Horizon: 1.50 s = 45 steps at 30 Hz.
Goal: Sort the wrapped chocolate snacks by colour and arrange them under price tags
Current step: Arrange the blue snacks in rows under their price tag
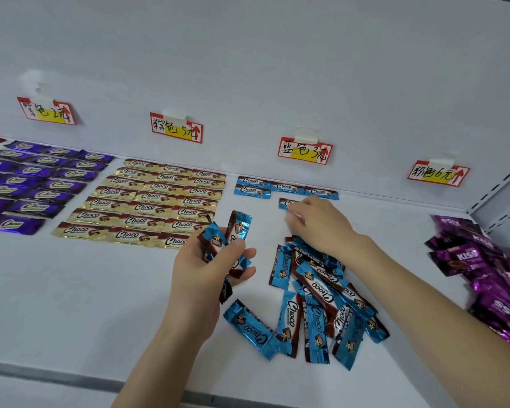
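Observation:
My left hand (209, 269) grips a bunch of blue-wrapped chocolate bars (238, 228) above the white shelf. My right hand (318, 225) reaches forward, its fingertips on a single blue bar (284, 203) lying just below the row of blue bars (286, 188) laid out under the blue price tag (305, 150). A loose pile of blue bars (321, 298) lies under my right forearm. Yellow bars (147, 204) sit in rows under the second tag (176, 128), purple bars (33, 184) under the leftmost tag (46, 111).
A heap of magenta wrapped snacks (489, 272) lies at the right, below the fourth tag (437, 173). The shelf's back wall (248, 69) carries the tags. A slotted metal upright (501, 189) bounds the right side. The shelf's front edge (71, 375) runs along the bottom.

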Tool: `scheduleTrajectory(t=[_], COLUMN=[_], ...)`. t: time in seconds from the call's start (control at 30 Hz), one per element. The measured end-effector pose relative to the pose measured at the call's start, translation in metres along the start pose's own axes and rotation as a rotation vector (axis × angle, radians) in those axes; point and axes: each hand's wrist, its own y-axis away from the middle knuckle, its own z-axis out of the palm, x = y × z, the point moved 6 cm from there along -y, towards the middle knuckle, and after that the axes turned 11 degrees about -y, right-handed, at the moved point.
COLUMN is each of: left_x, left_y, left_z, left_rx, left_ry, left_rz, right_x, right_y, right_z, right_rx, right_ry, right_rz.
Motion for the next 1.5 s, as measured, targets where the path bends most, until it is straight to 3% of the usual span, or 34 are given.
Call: scheduleTrajectory(t=[0.83,0.9,1.0,1.1,1.17,1.33,1.5], left_x=[0.003,0.002,0.001,0.004,0.006,0.008,0.009], left_y=[0.002,0.002,0.003,0.004,0.005,0.006,0.007], left_z=[-0.002,-0.002,-0.002,0.001,0.006,0.01,0.013], left_rx=[-0.015,-0.024,-0.027,-0.068,-0.117,-0.112,-0.09], left_ry=[-0.04,-0.02,-0.011,0.001,-0.002,-0.003,-0.054], left_rz=[-0.026,-0.041,-0.057,-0.034,-0.013,-0.022,0.005], right_x=[-0.002,-0.012,-0.036,-0.068,-0.08,-0.065,-0.053], right_y=[-0.028,-0.02,0.002,0.03,0.043,0.05,0.056], right_z=[0.008,-0.003,-0.021,-0.022,-0.021,-0.027,-0.032], right_rx=[0.02,0.095,0.176,-0.034,-0.103,-0.059,-0.054], right_ry=[0.042,-0.062,-0.498,-0.833,-0.869,-1.15,-1.236], right_rz=[0.033,0.001,-0.084,-0.14,-0.173,-0.001,0.042])
